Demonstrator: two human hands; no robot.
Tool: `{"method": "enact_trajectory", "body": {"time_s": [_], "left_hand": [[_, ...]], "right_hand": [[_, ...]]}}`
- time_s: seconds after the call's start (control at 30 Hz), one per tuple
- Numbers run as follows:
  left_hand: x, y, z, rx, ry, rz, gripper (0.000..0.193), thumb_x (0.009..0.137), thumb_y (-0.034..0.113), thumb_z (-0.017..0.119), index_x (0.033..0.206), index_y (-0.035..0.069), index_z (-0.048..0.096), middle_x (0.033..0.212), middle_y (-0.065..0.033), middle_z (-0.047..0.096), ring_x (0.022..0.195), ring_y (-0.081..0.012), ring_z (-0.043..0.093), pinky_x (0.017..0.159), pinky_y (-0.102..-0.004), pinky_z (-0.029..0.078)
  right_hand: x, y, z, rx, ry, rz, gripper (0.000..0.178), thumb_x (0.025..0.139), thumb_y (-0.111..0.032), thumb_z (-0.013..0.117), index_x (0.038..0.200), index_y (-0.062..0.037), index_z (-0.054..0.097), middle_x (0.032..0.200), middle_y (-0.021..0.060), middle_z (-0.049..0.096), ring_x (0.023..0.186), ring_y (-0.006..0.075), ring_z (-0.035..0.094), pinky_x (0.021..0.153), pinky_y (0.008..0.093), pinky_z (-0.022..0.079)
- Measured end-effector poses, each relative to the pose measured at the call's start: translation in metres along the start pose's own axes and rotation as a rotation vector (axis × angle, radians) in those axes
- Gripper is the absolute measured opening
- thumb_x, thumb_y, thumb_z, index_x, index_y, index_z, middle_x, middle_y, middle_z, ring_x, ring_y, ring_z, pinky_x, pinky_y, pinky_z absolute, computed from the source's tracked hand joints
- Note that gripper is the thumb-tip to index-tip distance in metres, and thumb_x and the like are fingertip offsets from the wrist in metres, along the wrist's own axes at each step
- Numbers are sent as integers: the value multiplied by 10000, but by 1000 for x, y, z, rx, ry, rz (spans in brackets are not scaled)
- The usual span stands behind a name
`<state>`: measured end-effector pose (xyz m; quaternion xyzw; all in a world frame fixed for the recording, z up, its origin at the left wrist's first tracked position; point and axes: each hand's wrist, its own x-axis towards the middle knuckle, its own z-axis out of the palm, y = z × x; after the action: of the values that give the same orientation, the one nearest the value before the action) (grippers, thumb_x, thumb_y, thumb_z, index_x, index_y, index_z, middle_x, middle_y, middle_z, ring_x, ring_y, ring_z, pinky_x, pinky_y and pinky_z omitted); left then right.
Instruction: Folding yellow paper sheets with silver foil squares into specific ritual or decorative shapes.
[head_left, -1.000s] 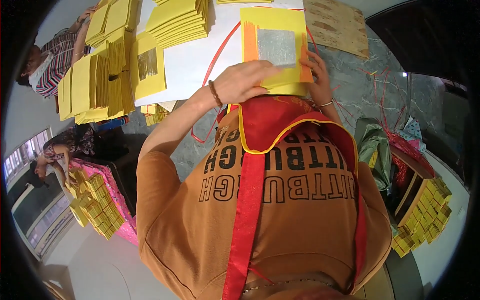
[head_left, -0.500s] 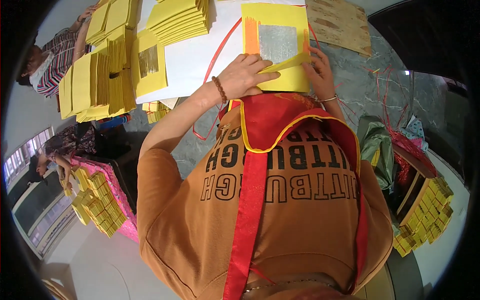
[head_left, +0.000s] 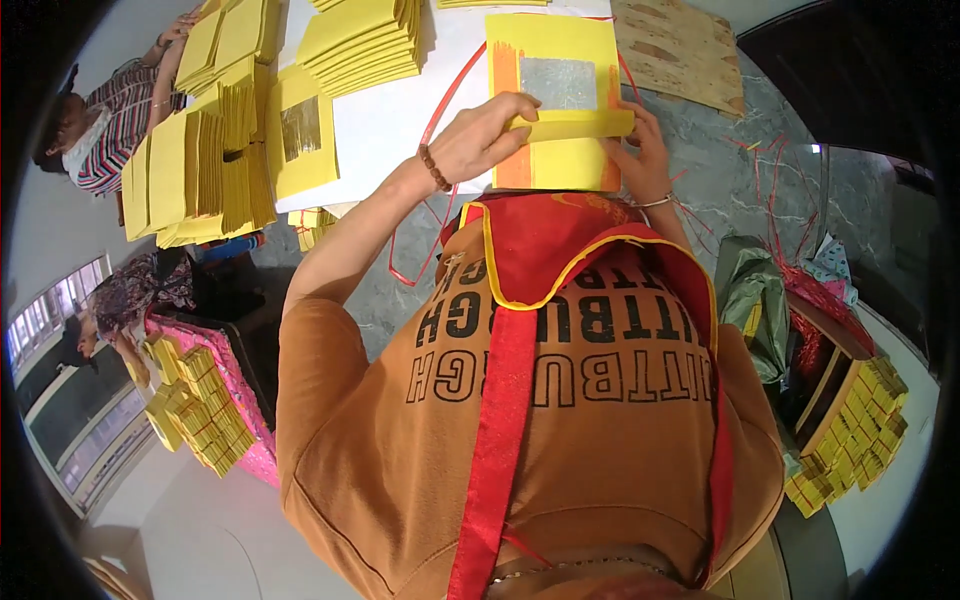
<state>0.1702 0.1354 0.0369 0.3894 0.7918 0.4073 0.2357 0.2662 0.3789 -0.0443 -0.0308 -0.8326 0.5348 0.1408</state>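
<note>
In front of me lies a stack of yellow joss paper [head_left: 550,40] with a silver square [head_left: 557,82] and orange bands at its sides. The near part of the top sheet is lifted into a curled flap [head_left: 580,124] that runs across below the silver square. My left hand [head_left: 482,137] pinches the flap's left end, fingers bent. At its right end, my right hand [head_left: 645,158] grips the edge between thumb and fingers. Below the flap, more yellow paper with orange sides shows. How many sheets lie underneath cannot be made out.
Folded yellow paper stacks [head_left: 360,45] stand on the white tabletop [head_left: 375,130], with more piles [head_left: 175,175] at left. A red ribbon [head_left: 455,90] curves beside the paper. A wooden board [head_left: 680,50] lies far right. Two people [head_left: 125,110] work at left; tied yellow bundles [head_left: 860,420] sit lower right.
My left hand has gone from lying spread over the sheet to pinching the flap's left end. The flap, earlier raised mostly at the right, now stands up across the full width.
</note>
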Motion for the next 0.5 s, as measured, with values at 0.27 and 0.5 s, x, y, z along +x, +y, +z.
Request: {"method": "enact_trajectory", "body": {"time_s": [0.27, 0.5], "left_hand": [[-15, -30, -3, 567, 123, 229, 495, 722, 38, 606, 1198, 146, 529, 1228, -114, 499, 1142, -290, 445, 913, -420, 378], [-35, -23, 7, 459, 149, 268, 398, 719, -4, 538, 1090, 129, 593, 1085, -61, 593, 995, -261, 538, 836, -393, 410]], "right_hand": [[2, 8, 2, -8, 40, -98, 213, 700, -30, 645, 897, -43, 567, 1198, 105, 520, 1103, 283, 495, 898, 352, 409], [-5, -19, -23, -179, -98, -416, 155, 741, -131, 644, 878, -98, 580, 1084, 83, 595, 1013, 269, 544, 890, 366, 382]]}}
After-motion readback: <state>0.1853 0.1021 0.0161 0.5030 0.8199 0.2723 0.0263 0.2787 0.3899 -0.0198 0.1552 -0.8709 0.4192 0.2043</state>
